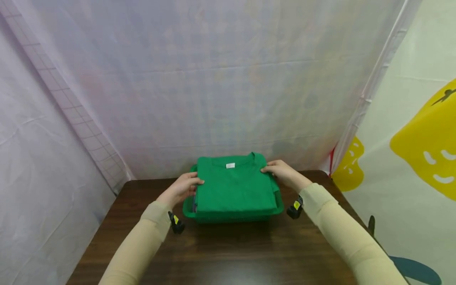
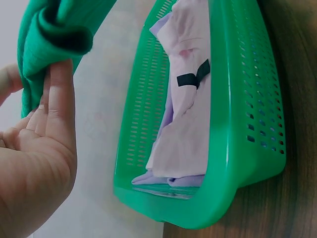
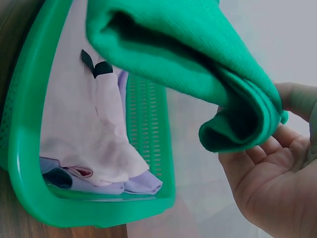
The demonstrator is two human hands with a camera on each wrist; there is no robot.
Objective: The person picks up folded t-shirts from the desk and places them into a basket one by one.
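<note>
A folded green shirt (image 1: 233, 188) with a white label at its neckline is held by its two sides over a green plastic basket (image 1: 231, 219). My left hand (image 1: 182, 186) pinches the shirt's left side, thumb on top and fingers beneath. On the opposite side my right hand (image 1: 284, 174) grips the edge near the collar. Both wrist views show the shirt raised above the basket. Inside lies a folded pale pink garment (image 2: 181, 141) with a dark bow-like strip (image 2: 194, 77). Lilac cloth (image 3: 143, 182) shows under it.
The basket stands on a dark brown wooden table (image 1: 235, 253), close to its far edge. Behind hangs a pale curtain (image 1: 228, 99). To the right is a white sheet with yellow printed shapes (image 1: 427, 138). Small black devices are strapped at both wrists.
</note>
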